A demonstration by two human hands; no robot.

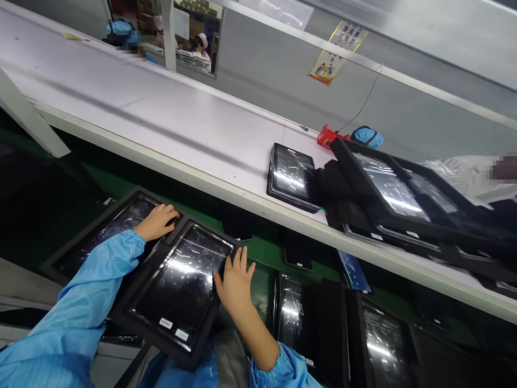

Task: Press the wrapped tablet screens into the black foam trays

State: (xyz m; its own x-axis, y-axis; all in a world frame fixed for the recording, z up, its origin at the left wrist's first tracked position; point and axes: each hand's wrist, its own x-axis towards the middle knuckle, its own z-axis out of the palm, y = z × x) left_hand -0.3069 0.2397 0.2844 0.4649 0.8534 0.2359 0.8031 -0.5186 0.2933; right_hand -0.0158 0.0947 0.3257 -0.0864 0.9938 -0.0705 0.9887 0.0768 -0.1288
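The black-framed screen panel [177, 288] lies tilted low in the foreground, between the two hands and touching both, its glossy face up and two small white stickers [173, 328] near its lower edge. It overlaps a second framed panel [100, 237] that lies just behind it to the left. The left hand [157, 221] sits at the panel's upper left corner, fingers bent and curled over the frame edge, the blue-sleeved arm reaching in from the lower left. The right hand [234, 283] rests on the panel's right edge with the fingers straight and slightly spread, pointing away from the body, the thumb lying on the glass; its forearm comes up from the bottom of the view, sleeve pushed back at the wrist. Beyond the hands runs a green belt [266, 250], and above it a white shelf [161, 118] carries a single tablet [293, 175] beside a leaning stack of framed panels [404, 199].
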